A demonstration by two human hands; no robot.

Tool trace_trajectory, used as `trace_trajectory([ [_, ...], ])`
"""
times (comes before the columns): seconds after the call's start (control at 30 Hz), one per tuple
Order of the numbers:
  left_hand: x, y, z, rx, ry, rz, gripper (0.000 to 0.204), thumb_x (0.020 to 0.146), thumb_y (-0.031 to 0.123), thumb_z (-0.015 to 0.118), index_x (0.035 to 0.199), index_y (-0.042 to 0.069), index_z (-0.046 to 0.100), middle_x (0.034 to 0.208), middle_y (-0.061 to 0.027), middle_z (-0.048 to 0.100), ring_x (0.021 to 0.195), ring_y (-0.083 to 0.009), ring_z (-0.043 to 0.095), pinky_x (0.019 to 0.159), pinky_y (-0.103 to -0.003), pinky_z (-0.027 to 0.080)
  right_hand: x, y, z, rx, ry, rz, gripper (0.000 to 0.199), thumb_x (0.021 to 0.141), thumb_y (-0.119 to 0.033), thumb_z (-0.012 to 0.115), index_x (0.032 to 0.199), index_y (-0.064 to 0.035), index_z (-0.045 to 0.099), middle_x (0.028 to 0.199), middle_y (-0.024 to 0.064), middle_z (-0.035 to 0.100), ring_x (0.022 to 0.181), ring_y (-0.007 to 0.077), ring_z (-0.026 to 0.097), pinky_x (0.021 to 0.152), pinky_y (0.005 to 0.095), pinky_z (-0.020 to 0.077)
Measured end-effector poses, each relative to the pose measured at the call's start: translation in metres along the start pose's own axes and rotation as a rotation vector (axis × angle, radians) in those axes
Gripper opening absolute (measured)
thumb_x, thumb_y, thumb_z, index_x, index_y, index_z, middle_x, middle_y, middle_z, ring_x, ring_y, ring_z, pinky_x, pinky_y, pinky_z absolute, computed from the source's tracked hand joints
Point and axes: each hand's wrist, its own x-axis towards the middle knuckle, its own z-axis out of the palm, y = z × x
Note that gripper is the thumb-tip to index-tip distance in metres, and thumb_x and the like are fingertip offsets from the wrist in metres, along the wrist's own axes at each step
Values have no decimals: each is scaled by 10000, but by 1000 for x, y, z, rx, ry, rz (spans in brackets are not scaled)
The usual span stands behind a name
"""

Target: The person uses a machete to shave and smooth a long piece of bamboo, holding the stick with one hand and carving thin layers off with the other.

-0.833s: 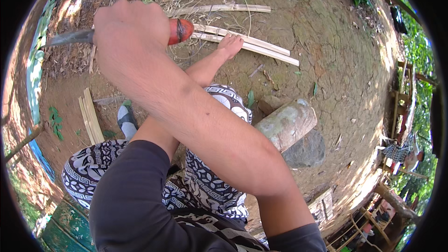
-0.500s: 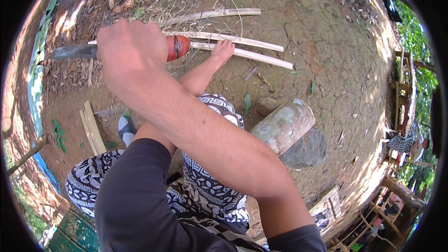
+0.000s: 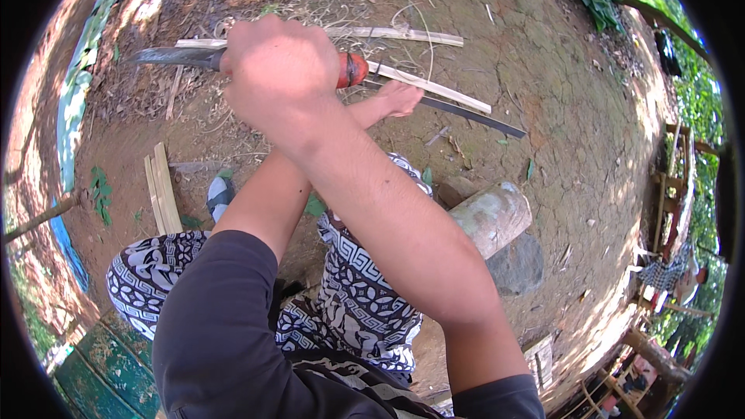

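Observation:
Crossing over my left arm, my right hand (image 3: pixel 283 62) is closed round the red-orange handle of a large knife (image 3: pixel 174 56). The blade points left, and the handle's butt sticks out on the right of the fist. Beneath and to the right, my left hand (image 3: pixel 400 98) grips a long thin strip (image 3: pixel 469 114) that shows a dark face, with its left part hidden behind my arms. Just beyond it lies a pale split-wood strip (image 3: pixel 434 87) on the ground. Farther off is another pale strip (image 3: pixel 400 33), partly covered by my right fist.
A short log (image 3: pixel 494 221) rests by a grey stone (image 3: pixel 518 264) right of my knee. Some pale strips (image 3: pixel 165 190) lie left of my foot (image 3: pixel 219 198). Curly shavings (image 3: pixel 341 12) litter the far ground. Green boards (image 3: pixel 105 376) stand at the lower left.
Both hands and the knife appear farther right, partly because the view has shifted. The strip under my left hand showed a pale face before and shows a dark one now.

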Motion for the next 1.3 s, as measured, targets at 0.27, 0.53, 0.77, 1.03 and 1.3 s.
trace_trajectory([
  [0.27,-2,48,-93,-66,18,88,484,815,465,718,919,-2,645,781,-185,705,741,-371,716,634,-470,582,10,-25,-1,-26,-145,-11,170,799,-184,701,940,-120,770,907,156,732,871,308,731,780,405,580],
  [0.53,-32,81,-137,-21,49,37,209,744,231,698,780,29,734,780,-162,726,743,-337,732,628,-444,589,20,-49,-1,-85,-217,79,222,827,-203,660,1010,-210,786,941,149,739,923,328,721,838,421,565],
  [0.77,-63,37,-167,11,275,-134,117,747,155,675,759,60,742,742,-150,713,714,-323,727,605,-443,570,15,-62,10,-72,39,5,202,826,-222,627,910,-84,748,796,188,715,787,370,712,736,481,554],
  [1.03,-211,-93,-184,-12,247,-358,182,875,204,605,890,51,701,861,-157,702,849,-337,711,731,-457,574,16,-76,16,78,554,12,165,826,-223,671,798,-62,687,642,157,669,624,356,682,610,476,526],
  [1.3,-399,-184,-248,243,-8,-688,353,976,402,573,1082,80,670,1003,-147,712,988,-372,686,838,-495,571,18,-66,-8,298,849,-18,213,828,-198,737,724,-46,630,551,76,615,499,222,626,506,381,458],
])
